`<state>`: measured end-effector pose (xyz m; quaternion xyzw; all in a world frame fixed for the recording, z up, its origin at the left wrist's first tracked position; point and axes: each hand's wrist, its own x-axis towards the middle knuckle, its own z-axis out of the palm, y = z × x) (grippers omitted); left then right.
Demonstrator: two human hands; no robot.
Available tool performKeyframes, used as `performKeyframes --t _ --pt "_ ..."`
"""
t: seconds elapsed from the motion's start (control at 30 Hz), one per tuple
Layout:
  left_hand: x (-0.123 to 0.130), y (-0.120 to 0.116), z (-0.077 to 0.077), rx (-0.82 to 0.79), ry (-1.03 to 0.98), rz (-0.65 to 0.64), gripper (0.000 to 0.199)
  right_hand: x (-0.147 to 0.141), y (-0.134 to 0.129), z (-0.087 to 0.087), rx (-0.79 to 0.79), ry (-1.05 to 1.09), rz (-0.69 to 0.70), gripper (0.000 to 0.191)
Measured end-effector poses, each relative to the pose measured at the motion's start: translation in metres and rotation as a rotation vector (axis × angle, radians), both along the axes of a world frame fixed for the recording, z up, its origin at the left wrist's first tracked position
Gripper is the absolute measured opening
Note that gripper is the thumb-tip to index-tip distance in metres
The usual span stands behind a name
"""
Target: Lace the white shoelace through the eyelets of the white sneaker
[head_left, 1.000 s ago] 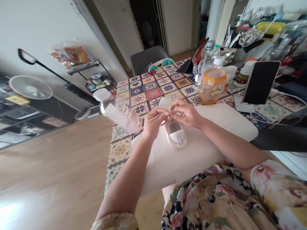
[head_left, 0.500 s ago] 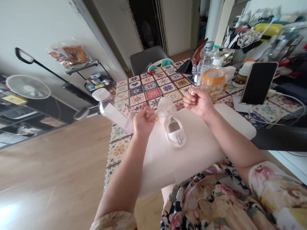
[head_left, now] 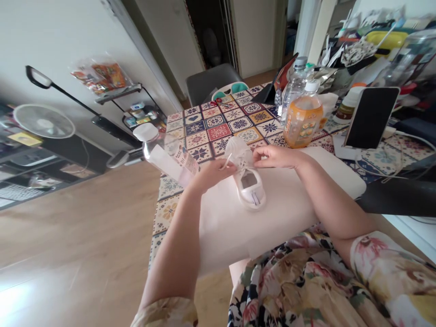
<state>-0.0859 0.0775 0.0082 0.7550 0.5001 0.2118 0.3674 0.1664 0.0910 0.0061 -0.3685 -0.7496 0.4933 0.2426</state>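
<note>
A small white shoe (head_left: pixel 251 190) lies on a pale mat (head_left: pixel 231 231) in front of me, its heel end nearest my body. White lace (head_left: pixel 242 159) crosses its upper part. My left hand (head_left: pixel 220 171) is closed at the left side of the laces, pinching a white shoelace that loops up from the fingers. At the right side of the laces my right hand (head_left: pixel 269 156) has thumb and fingers pressed together; what it holds, if anything, is too small to make out.
A white-capped plastic jar (head_left: pixel 146 136) stands left on the patterned tablecloth (head_left: pixel 218 131). An orange-labelled bottle (head_left: pixel 303 120), a clear bottle (head_left: pixel 296 86) and a phone on a stand (head_left: pixel 371 118) are at the right. Red scissors (head_left: pixel 215 102) lie farther back.
Both hands have moved inward from either side to the laces. The right hand has turned and come down, and the lace at the left hand now forms a loop.
</note>
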Motion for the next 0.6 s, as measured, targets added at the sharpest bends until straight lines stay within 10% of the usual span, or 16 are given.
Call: performKeyframes --t 0.33,0.6 --pt "-0.01 0.007 -0.006 -0.237 -0.174 -0.113 0.028 0.014 0.011 -0.002 -0.058 -0.055 0.156 0.024" --pt "-0.006 0.001 -0.004 -0.148 -0.673 -0.248 0.025 0.004 0.002 0.004 -0.225 0.515 0.172 0.023"
